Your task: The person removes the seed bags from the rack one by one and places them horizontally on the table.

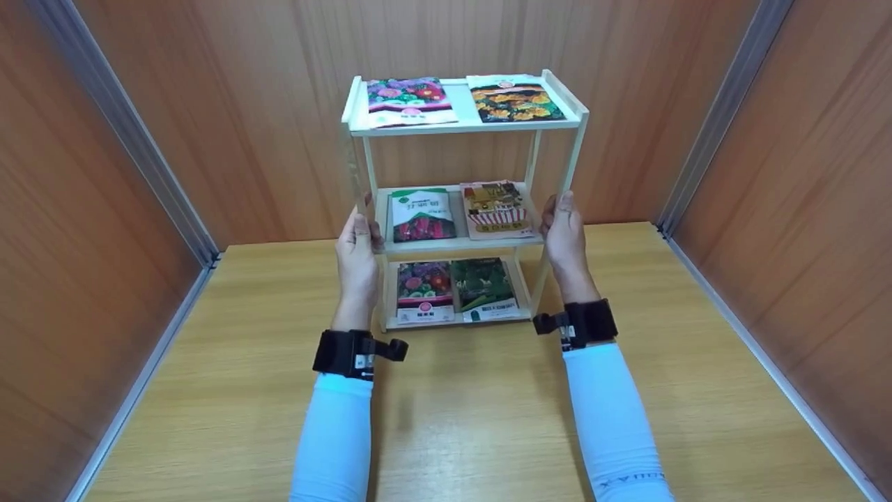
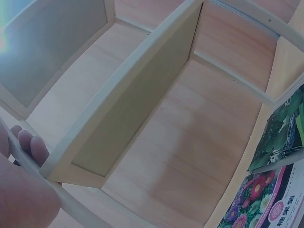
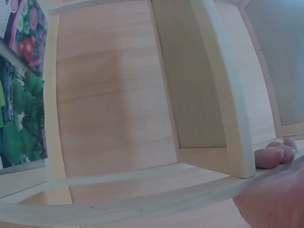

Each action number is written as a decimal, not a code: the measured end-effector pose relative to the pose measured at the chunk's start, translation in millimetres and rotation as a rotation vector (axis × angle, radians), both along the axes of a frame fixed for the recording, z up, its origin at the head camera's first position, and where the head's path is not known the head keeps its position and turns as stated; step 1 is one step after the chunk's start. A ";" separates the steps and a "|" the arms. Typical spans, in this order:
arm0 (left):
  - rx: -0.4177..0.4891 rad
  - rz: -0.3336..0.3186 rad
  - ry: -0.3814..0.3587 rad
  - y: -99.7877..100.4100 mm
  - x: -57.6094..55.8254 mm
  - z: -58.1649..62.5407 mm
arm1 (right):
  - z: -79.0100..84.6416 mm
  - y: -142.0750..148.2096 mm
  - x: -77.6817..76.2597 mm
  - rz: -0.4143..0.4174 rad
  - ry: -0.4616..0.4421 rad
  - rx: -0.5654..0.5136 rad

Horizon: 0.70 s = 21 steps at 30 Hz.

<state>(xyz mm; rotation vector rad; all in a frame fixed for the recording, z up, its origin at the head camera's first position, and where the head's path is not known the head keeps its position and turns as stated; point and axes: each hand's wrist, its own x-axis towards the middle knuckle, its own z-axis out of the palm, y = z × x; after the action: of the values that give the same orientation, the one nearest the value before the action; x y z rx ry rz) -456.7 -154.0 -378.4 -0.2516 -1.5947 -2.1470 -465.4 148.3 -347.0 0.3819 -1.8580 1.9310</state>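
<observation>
A pale wooden three-tier shelf [image 1: 460, 245] stands upright against the back of the table. My left hand [image 1: 357, 254] grips its left front post beside the middle tier; in the left wrist view its fingertips [image 2: 33, 145] curl behind the post. On the other side my right hand [image 1: 566, 237] holds the right front post, with fingers [image 3: 275, 154] wrapped round it in the right wrist view. The top tier bears a pink-flower packet [image 1: 411, 101] and an orange-flower packet [image 1: 516, 99]. A green-and-white packet [image 1: 422, 215] and a striped popcorn packet [image 1: 496, 210] lie on the middle tier.
On the bottom tier are another pink-flower packet [image 1: 424, 291] and a dark green packet [image 1: 486, 287]. Wood-grain panels [image 1: 279, 125] with metal corner strips enclose the table [image 1: 460, 418] at the back and both sides.
</observation>
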 end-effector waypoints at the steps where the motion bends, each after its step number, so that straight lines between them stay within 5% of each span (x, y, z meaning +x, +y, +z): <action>1: 0.000 -0.003 -0.003 -0.4 1.3 1.2 | -0.1 0.0 0.2 -0.002 0.001 0.002; 11: -0.002 -0.014 -0.028 0.1 18.3 15.7 | 0.2 -2.4 1.2 -0.011 -0.009 0.006; 21: -0.020 0.013 -0.026 0.9 14.7 11.7 | -0.5 -2.7 -0.1 0.005 -0.008 -0.041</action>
<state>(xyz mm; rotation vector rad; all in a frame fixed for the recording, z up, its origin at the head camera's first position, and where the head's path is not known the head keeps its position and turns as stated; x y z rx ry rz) -442.0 -153.1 -366.8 -0.2194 -1.6287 -2.1334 -465.5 145.6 -347.5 0.3676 -1.8212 1.9730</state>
